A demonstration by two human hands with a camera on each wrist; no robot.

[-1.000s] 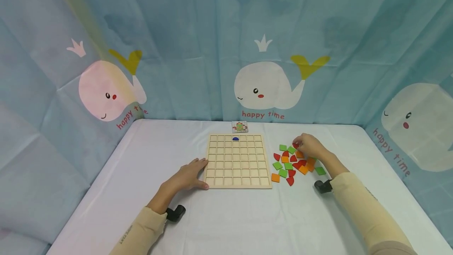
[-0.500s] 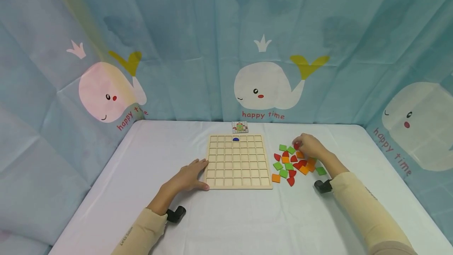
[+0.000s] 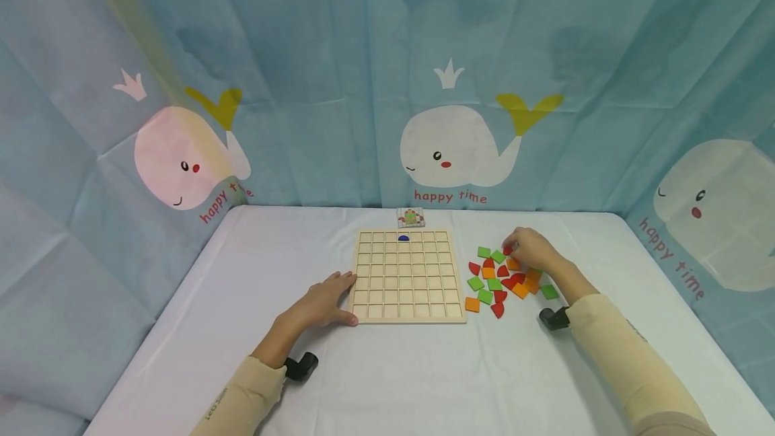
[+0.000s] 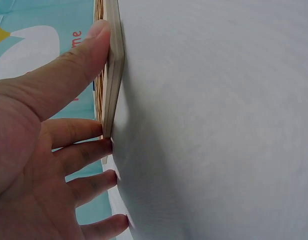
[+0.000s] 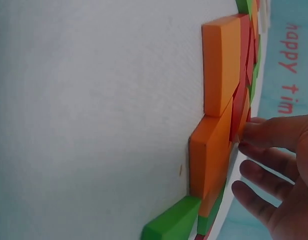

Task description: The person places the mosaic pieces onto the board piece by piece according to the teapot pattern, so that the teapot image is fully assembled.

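Along the left edge of the grid board (image 3: 407, 281), the left hand (image 3: 327, 299) is resting, fingers spread. Right of the board, the right hand (image 3: 533, 248) is apparently pinching a red piece (image 3: 507, 251) beside loose tiles (image 3: 494, 284); picking is presumably the step in hand, the next move calling for a clean lift. Beyond the board, a card (image 3: 410, 217) is lying on the white tabletop (image 3: 399, 375); a whale-print curtain (image 3: 327, 153) is hanging behind.

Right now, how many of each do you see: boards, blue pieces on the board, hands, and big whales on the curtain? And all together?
Boards: 1, the wooden board
Blue pieces on it: 1, a blue piece
Hands: 2, the left hand and right hand
Whales: 3, the left whale, middle whale and right whale
Total: 7
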